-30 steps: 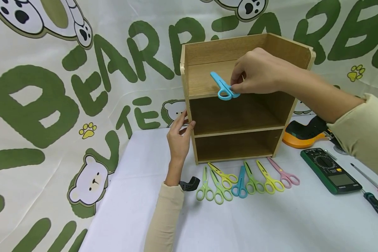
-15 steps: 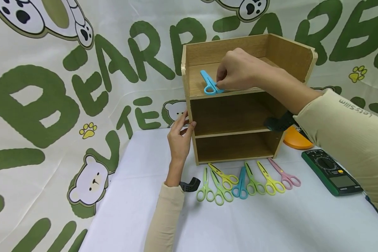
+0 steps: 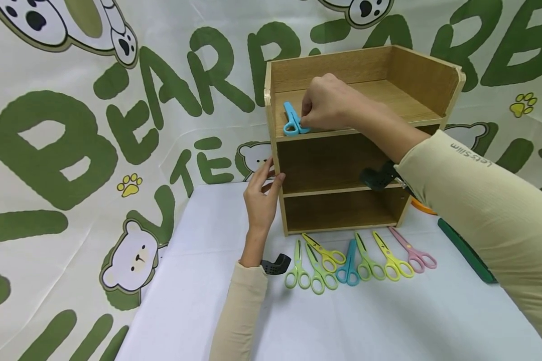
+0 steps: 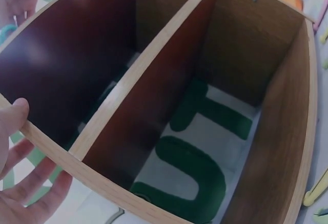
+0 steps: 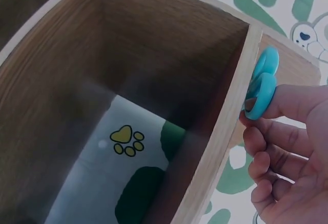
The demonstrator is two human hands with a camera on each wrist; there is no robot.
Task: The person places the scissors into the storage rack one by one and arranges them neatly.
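Note:
My right hand (image 3: pixel 327 103) pinches a pair of light-blue scissors (image 3: pixel 291 118) by the handles at the front left of the wooden shelf unit's (image 3: pixel 426 75) top level. The blade end points back and slightly left. In the right wrist view, the blue handle loops (image 5: pixel 264 83) sit right at the top board's front edge, the thumb against them. My left hand (image 3: pixel 262 200) grips the unit's left side panel. Its thumb (image 4: pixel 15 115) lies on the panel's inner side, the other fingers on the outer side. The two lower compartments show no scissors inside.
Several scissors lie in a row before the unit, among them dark-blue (image 3: pixel 349 276), yellow (image 3: pixel 393 260), green (image 3: pixel 323 278) and pink scissors (image 3: pixel 415 256). A green-cased multimeter (image 3: pixel 465 249) and an orange object (image 3: pixel 423 206) at right are mostly behind my right sleeve (image 3: pixel 479 200). A printed cloth (image 3: pixel 162 150) hangs behind.
My right hand has carried the light-blue scissors left and slightly down, from over the top level to its front left corner. My left hand keeps its grip on the side panel.

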